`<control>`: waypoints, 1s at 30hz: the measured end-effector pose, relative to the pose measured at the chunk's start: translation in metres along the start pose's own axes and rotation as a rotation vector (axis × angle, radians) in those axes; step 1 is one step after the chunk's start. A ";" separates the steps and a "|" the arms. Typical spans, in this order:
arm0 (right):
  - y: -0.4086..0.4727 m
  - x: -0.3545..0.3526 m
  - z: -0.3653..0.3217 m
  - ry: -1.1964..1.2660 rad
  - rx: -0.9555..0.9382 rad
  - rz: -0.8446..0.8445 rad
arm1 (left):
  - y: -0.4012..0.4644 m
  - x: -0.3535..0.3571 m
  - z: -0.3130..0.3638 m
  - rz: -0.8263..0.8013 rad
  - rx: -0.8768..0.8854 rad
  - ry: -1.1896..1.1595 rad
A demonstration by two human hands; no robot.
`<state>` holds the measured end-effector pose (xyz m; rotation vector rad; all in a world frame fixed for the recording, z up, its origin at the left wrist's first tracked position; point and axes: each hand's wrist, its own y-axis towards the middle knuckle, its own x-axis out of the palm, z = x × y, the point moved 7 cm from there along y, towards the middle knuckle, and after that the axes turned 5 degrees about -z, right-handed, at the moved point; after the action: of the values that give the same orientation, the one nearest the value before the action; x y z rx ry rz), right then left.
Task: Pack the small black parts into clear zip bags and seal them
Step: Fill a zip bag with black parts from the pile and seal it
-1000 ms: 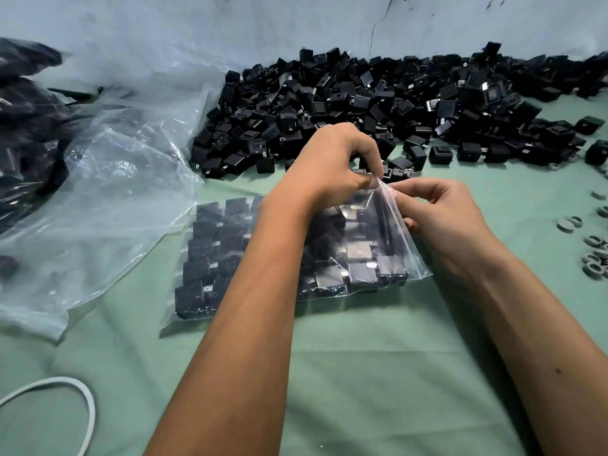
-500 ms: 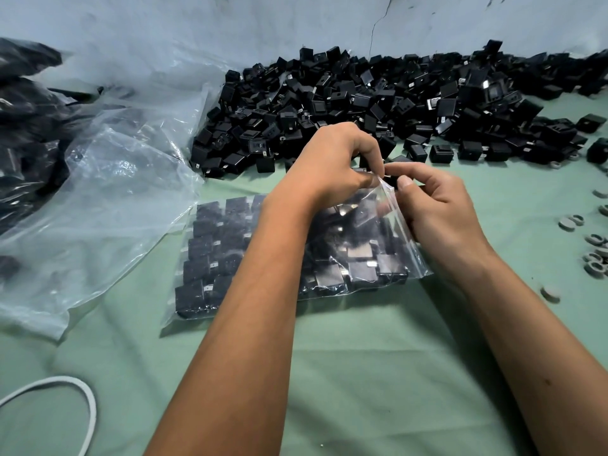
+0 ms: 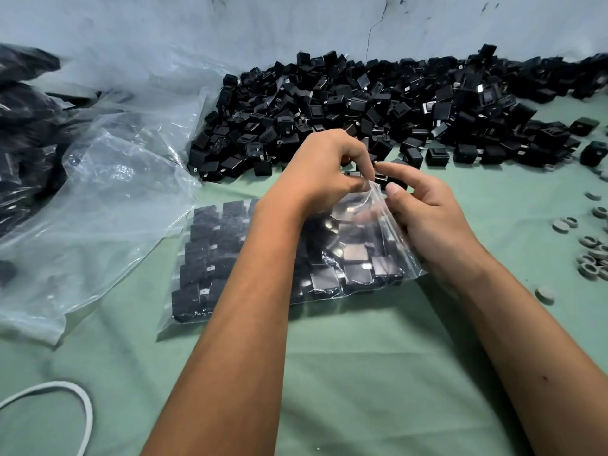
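A clear zip bag (image 3: 210,258) filled with small black parts lies flat on the green cloth. My left hand (image 3: 322,172) pinches its raised top right corner between thumb and fingertips. My right hand (image 3: 424,209) holds the bag's right edge, thumb up by that same corner and index finger stretched above it. The two hands almost touch. A big heap of loose black parts (image 3: 378,103) runs along the wall behind the hands. My left forearm hides the middle of the bag.
Crumpled clear plastic bags (image 3: 98,199) lie at the left, with dark filled bags (image 3: 23,133) behind them. Small grey rings (image 3: 592,255) are scattered at the right edge. A white cable loop (image 3: 65,406) sits at the bottom left. The wall (image 3: 296,24) stands close behind the heap.
My right hand has slid up along the bag's right edge toward my left hand. The left hand has kept its pinch on the top corner.
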<state>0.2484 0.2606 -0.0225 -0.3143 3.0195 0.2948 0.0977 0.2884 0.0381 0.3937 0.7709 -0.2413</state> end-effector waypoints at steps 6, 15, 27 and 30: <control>-0.001 -0.046 0.008 -0.346 -0.010 0.472 | -0.002 -0.001 -0.002 -0.024 -0.032 -0.005; 0.049 -0.014 0.010 -0.979 0.058 0.265 | -0.002 0.001 0.001 -0.034 -0.027 0.024; 0.070 -0.002 0.009 -0.911 -0.034 0.118 | -0.003 -0.002 -0.001 -0.031 -0.029 0.039; 0.059 -0.018 0.010 -0.633 0.018 0.314 | -0.004 -0.003 -0.002 -0.024 -0.028 0.037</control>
<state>0.2543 0.3227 -0.0192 0.2238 2.4267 0.3145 0.0929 0.2863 0.0377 0.3638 0.8151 -0.2464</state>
